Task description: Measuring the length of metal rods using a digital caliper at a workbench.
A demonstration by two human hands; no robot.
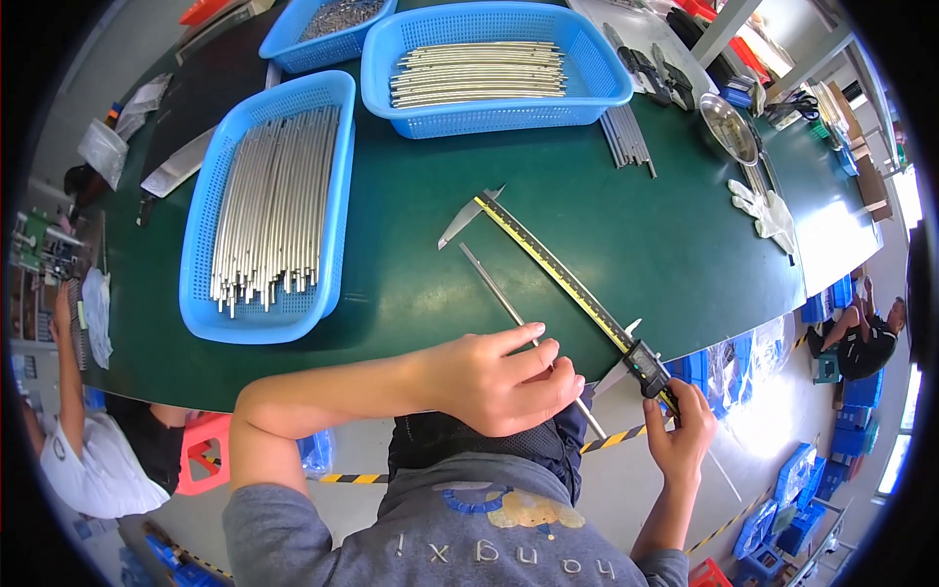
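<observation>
My left hand [504,380] is closed round a thin metal rod [492,284], which slants over the near edge of the green table. In my right hand [682,428] is a digital caliper [567,282] with a yellow and black scale. Its fixed jaw lies up the table beyond the rod's far end, while the slider with the display sits close to my right fingers, so the jaws stand wide apart. Rod and caliper run nearly side by side, with a gap between them.
Blue baskets with metal rods stand at the left [196,284] and the back [499,125]. Several loose rods [626,137], a metal bowl [727,127] and a white glove [766,213] lie at the right. One person [103,460] is at the left, another [861,333] at the far right.
</observation>
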